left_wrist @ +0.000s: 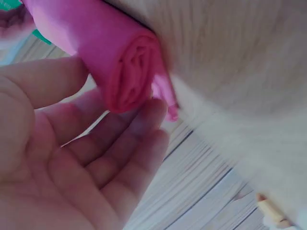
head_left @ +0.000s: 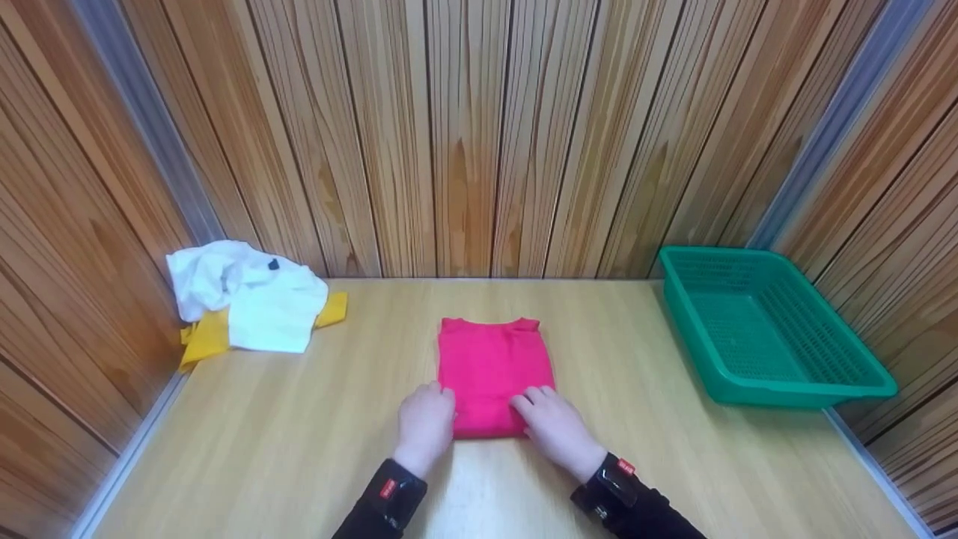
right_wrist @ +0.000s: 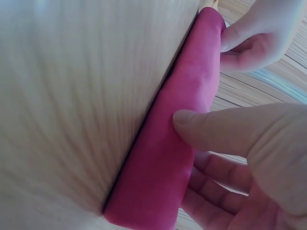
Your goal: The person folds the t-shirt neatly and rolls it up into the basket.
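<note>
A bright pink shirt [head_left: 494, 367] lies in the middle of the table, its neckline at the far side and its near end rolled up. My left hand [head_left: 426, 421] grips the left end of the roll. In the left wrist view, the thumb is on top of the roll [left_wrist: 120, 62] and the fingers curl behind its spiral end. At the right part of the roll my right hand [head_left: 555, 427] holds on, with its thumb [right_wrist: 192, 125] pressed on the cloth and the other fingers behind it, partly hidden.
A white garment [head_left: 273, 314] lies heaped over a yellow one [head_left: 206, 338] at the back left. On the right stands a green plastic basket [head_left: 771, 393] with slotted sides. Wood-panelled walls [head_left: 464, 150] border the table [head_left: 299, 427] at the back and both sides.
</note>
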`<state>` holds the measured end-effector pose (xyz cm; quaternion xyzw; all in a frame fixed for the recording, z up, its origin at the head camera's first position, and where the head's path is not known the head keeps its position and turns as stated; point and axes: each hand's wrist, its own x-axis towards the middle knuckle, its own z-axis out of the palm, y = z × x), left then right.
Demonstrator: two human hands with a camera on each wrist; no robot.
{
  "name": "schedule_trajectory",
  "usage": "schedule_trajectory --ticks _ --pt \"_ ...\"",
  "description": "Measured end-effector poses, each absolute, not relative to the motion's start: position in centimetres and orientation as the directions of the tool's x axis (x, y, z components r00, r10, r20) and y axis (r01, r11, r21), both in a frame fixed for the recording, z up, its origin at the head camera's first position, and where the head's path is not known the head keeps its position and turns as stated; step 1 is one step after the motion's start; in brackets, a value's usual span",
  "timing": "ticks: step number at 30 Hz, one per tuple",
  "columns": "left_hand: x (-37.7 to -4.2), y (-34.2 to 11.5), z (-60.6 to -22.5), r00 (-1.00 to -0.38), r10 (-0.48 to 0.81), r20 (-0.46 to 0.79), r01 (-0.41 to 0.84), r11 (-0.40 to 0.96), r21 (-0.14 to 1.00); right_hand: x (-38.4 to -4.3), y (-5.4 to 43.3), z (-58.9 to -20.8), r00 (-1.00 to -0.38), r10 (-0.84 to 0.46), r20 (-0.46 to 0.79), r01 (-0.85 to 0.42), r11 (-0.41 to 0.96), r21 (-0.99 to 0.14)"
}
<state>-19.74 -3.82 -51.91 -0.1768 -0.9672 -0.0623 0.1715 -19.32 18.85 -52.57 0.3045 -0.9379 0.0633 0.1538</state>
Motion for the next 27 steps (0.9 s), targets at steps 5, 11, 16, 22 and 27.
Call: schedule_trajectory --ticks 5,11,16,22,27 --pt "-18.3 -3.0 -51.7 -0.862 0.357 0.36 0.361 0.931 -0.058 -19.3 19.0 -52.5 -0.769 -0.55 0.324 -0.589 0.808 -0.028" --pt "-17.5 -2.5 -52.5 -0.826 0.391 0.406 0.354 0.92 -0.166 -19.3 18.9 -52.5 -0.781 -0.542 0.31 -0.579 0.815 -0.033" --pt "-17.7 -2.4 -52.9 -0.813 0.415 0.409 0.363 0.91 -0.203 -19.3 18.9 -52.6 -0.782 -0.54 0.311 -0.579 0.815 -0.042" --pt "-18.0 -2.4 -53.0 -0.801 0.431 0.416 0.376 0.902 -0.211 -19.5 19.0 -52.8 -0.757 -0.55 0.353 -0.596 0.803 -0.026" --pt "-18.3 -2.4 -53.1 -0.8 0.437 0.411 0.383 0.899 -0.211 -19.5 19.0 -52.9 -0.749 -0.555 0.361 -0.602 0.799 -0.022"
